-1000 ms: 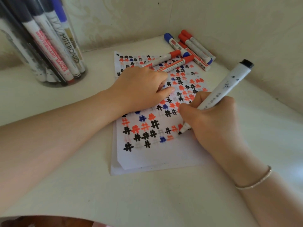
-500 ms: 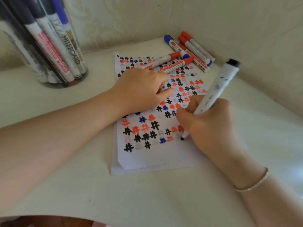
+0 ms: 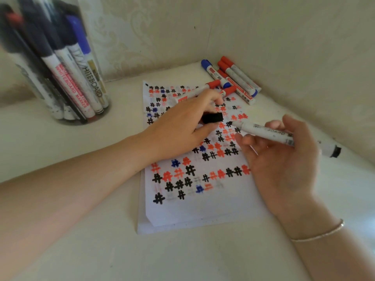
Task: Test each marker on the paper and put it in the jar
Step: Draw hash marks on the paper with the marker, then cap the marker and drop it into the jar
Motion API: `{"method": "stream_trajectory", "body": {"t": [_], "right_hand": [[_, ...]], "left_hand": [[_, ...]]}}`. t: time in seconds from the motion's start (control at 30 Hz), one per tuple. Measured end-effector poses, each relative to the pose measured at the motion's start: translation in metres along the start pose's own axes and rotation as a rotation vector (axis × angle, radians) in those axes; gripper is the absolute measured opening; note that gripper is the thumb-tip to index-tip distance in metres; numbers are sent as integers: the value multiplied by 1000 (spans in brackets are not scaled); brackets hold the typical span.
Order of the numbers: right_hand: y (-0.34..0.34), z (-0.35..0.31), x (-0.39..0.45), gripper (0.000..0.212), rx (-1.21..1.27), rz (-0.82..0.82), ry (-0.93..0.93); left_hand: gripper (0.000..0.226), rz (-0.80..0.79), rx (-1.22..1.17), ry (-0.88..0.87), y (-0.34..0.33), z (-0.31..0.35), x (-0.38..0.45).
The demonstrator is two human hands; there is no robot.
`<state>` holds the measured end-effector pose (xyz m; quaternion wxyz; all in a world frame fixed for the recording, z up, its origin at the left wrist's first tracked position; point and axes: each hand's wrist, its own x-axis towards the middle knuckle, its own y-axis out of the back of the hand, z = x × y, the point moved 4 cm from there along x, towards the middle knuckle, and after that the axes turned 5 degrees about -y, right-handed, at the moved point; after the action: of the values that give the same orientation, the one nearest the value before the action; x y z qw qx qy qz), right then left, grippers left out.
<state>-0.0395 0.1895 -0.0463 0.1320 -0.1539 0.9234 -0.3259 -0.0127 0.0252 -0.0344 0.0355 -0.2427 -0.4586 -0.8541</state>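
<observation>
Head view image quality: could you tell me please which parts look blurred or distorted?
Head view: the jar at the left edge is smeared with blur; the paper and black cap are fairly sharp; wide-angle distortion bends the table edges.

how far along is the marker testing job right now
Done: several tested markers stand in the clear plastic jar, and the white paper is full of hash marks. In hand: the right hand holds the black-tipped white marker; the left hand holds its black cap. Left: red and blue capped markers lie by the wall.
</observation>
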Motion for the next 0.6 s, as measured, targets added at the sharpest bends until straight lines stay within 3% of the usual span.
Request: {"method": "stream_trajectory", "body": {"t": [0.3,0.6], "right_hand": [[3,5,5,15,-24,51,49],[2,5,5,20,-21,48,44]], "left_hand": [[23,32,-61,-13,1,3,0],[19,56,-70,-57,2,5,1]]}}
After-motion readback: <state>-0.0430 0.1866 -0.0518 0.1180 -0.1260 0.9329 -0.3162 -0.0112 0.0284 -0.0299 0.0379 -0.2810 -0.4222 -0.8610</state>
